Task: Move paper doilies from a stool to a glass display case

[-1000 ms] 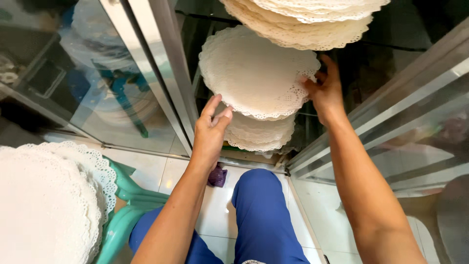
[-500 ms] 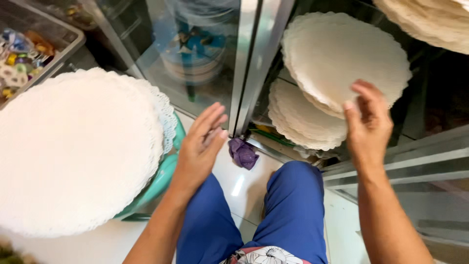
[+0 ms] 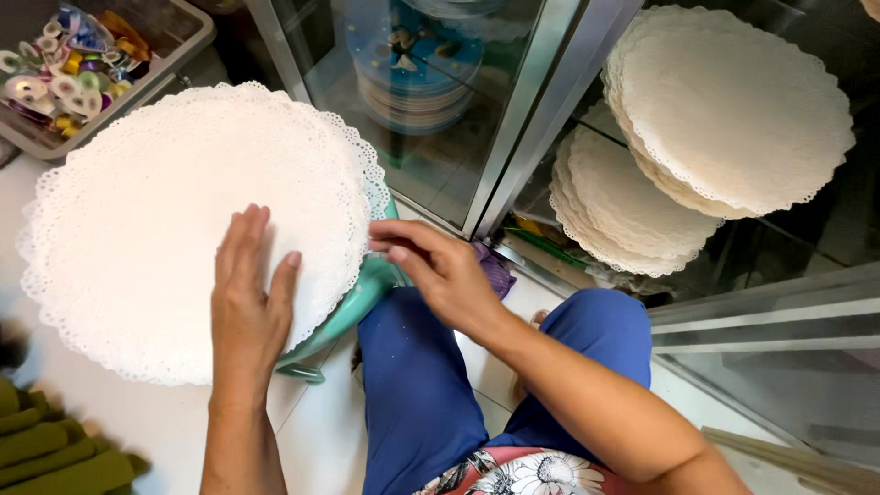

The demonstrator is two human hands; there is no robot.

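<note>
Resting flat with its fingers (image 3: 257,240) spread and slightly apart, the left hand (image 3: 246,307) presses down on the near right part of a big stack of white lace-edged paper doilies (image 3: 174,211), gripping nothing. The right hand (image 3: 445,275) reaches across to the stack's right rim, its fingers pinched together at the scalloped edge of the top sheets. The stack lies on a teal plastic stool (image 3: 353,307), overhanging it on every side that shows, above a white tiled floor (image 3: 316,440). The person's blue trousers (image 3: 431,394) fill the lower middle. Beyond the stack's far left edge sits a grey tray of coloured ribbon rolls (image 3: 69,73). To the right, behind a glass cabinet door with a metal frame (image 3: 536,110), more doily stacks (image 3: 733,110) rest on glass shelves.
</note>
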